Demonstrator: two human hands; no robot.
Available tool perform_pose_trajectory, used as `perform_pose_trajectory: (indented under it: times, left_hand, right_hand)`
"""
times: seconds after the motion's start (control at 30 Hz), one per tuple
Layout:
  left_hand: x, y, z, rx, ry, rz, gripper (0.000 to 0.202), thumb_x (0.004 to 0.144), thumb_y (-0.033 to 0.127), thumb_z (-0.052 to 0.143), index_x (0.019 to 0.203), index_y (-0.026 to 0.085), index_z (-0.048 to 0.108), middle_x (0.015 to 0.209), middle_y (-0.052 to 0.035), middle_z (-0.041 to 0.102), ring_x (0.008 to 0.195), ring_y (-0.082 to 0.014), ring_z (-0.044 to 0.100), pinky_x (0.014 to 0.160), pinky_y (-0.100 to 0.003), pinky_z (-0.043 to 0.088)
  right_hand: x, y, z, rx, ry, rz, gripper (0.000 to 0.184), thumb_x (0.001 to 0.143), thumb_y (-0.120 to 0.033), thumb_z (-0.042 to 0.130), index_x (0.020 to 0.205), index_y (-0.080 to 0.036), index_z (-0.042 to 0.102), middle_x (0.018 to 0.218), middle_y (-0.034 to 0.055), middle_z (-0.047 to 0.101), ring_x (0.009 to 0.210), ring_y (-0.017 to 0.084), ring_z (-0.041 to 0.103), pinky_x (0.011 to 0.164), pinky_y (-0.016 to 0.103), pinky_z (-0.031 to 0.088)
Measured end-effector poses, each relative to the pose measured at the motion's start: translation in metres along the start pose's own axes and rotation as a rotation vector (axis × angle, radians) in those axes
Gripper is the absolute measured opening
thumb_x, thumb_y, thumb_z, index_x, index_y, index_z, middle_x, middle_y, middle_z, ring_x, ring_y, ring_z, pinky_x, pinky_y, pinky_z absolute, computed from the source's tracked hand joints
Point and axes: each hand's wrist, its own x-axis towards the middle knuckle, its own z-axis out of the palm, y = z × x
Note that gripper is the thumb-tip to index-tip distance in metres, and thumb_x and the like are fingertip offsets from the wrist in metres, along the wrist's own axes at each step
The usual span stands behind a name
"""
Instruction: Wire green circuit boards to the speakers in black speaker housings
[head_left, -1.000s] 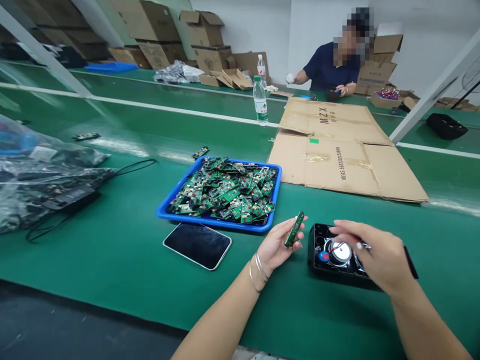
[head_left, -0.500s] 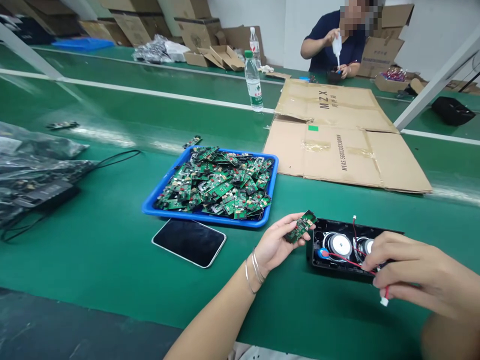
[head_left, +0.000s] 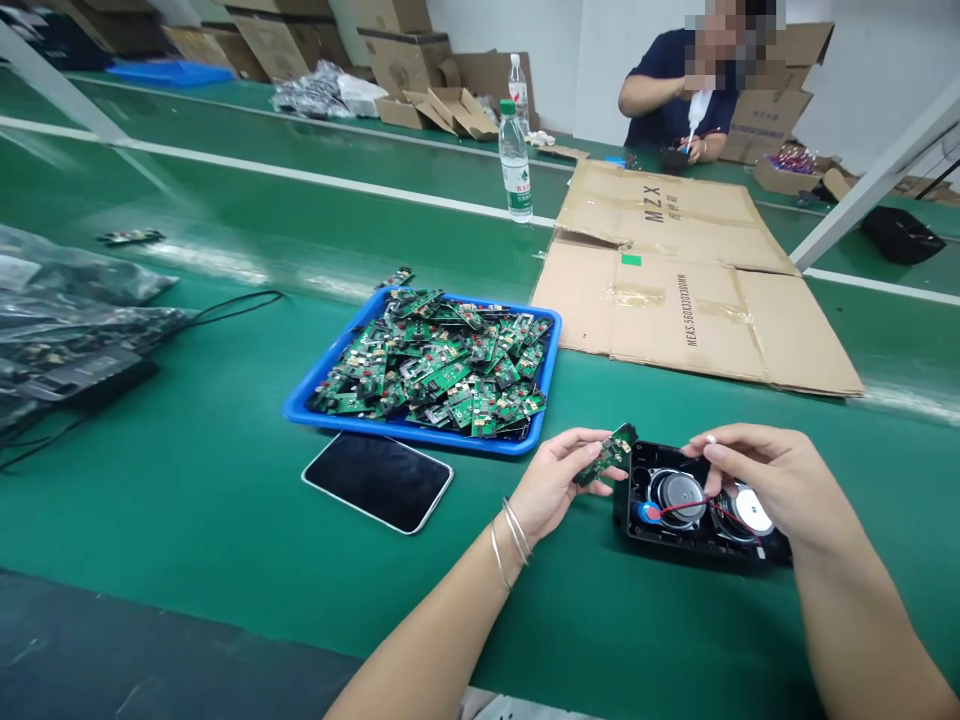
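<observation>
My left hand (head_left: pixel 559 478) is closed on a small green circuit board (head_left: pixel 609 455), tilted up beside the left end of a black speaker housing (head_left: pixel 637 535). Two round speakers (head_left: pixel 679 497) sit in the housing, along with a blue cylindrical part (head_left: pixel 646 512) that has red wire running from it. Over the housing, my right hand (head_left: pixel 757 475) pinches a small white connector (head_left: pixel 711 440) between thumb and finger. A second white plug (head_left: pixel 761 551) lies at the housing's near edge. My right hand hides part of the speakers and the far rim.
A blue tray (head_left: pixel 420 437) heaped with circuit boards stands left of my hands, a phone (head_left: pixel 377 482) before it. Flattened cardboard (head_left: pixel 675 320) lies beyond the housing, near a water bottle (head_left: pixel 516 170). Plastic bags (head_left: pixel 75 320) lie far left. A person (head_left: pixel 660 90) works across the bench.
My right hand has let go of the plug at the near side and moved up and left, now pinching the other connector. The left hand still holds the board in nearly the same place.
</observation>
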Motion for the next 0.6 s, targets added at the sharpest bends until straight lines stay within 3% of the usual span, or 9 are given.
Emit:
perform_pose_trajectory:
  times: [0.13,0.27,0.37,0.47,0.6]
  left_hand:
    - [-0.004,0.006,0.001,-0.026,-0.052,-0.013,0.038,0.066,0.021,0.078,0.101,0.013,0.066,0.097,-0.0089,0.071,0.087,-0.0233,0.07,0.063,-0.021,0.057]
    - [-0.007,0.009,0.002,0.104,-0.084,-0.042,0.043,0.066,0.019,0.078,0.105,0.014,0.059,0.104,-0.0108,0.07,0.091,-0.0257,0.07,0.055,-0.017,0.056]
    - [-0.008,0.006,0.002,0.188,-0.153,-0.059,0.034,0.071,0.026,0.075,0.093,0.016,0.05,0.081,-0.0083,0.073,0.07,-0.0224,0.072,0.044,-0.017,0.053]
    - [-0.01,0.003,0.004,0.237,-0.225,-0.087,0.034,0.073,0.03,0.073,0.084,0.017,0.043,0.06,-0.0026,0.07,0.043,-0.0143,0.065,0.033,-0.013,0.043]
    - [-0.013,0.003,0.007,0.261,-0.247,-0.083,0.038,0.065,0.024,0.078,0.084,0.015,0.046,0.061,-0.001,0.069,0.044,-0.0114,0.064,0.033,-0.011,0.042]
  right_hand:
    - [0.008,0.004,0.003,-0.066,0.048,0.116,0.036,0.066,-0.047,0.074,0.081,-0.014,0.073,0.077,0.0112,0.07,0.043,0.011,0.056,0.036,0.02,0.041]
    - [0.008,0.01,0.01,-0.103,0.032,0.082,0.036,0.07,-0.044,0.072,0.09,-0.015,0.07,0.072,0.0066,0.069,0.039,0.008,0.051,0.04,0.022,0.043]
    - [0.001,0.01,0.018,-0.247,0.061,-0.062,0.024,0.076,-0.04,0.068,0.084,-0.018,0.07,0.07,0.0038,0.068,0.045,0.011,0.054,0.044,0.023,0.044]
    - [-0.007,0.004,0.028,-0.421,-0.016,-0.271,0.014,0.085,-0.03,0.06,0.086,-0.022,0.071,0.08,0.0031,0.069,0.07,0.016,0.063,0.062,0.026,0.05]
    - [-0.013,-0.002,0.039,-0.482,-0.179,-0.471,0.021,0.092,-0.019,0.049,0.096,-0.023,0.069,0.086,0.0027,0.066,0.076,0.013,0.062,0.066,0.023,0.05]
